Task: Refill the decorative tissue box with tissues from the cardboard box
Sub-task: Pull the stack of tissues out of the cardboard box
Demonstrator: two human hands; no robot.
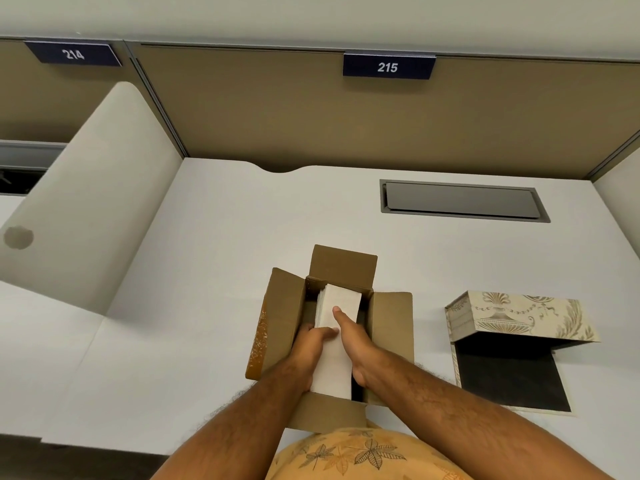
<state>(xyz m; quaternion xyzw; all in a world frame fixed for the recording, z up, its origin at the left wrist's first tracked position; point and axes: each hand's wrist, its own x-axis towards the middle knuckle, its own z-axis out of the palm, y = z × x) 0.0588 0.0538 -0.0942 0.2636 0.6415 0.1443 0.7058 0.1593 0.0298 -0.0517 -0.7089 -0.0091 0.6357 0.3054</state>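
An open brown cardboard box (393, 327) stands on the white desk near its front edge, all flaps folded out. A white stack of tissues (337, 303) sits tilted inside it, its near end raised. My left hand (310, 348) grips the stack's left side. My right hand (353, 344) presses on its right side, thumb lying on top. To the right stands the decorative tissue box (509, 372), cream with urn and leaf prints. Its lid (519, 315) is swung up and back, showing a dark, empty interior.
A grey cable hatch (462, 200) is set into the desk (207, 271) at the back right. Tan partition panels carry signs 214 (73, 54) and 215 (388, 66). A white side divider (86, 202) rises at the left.
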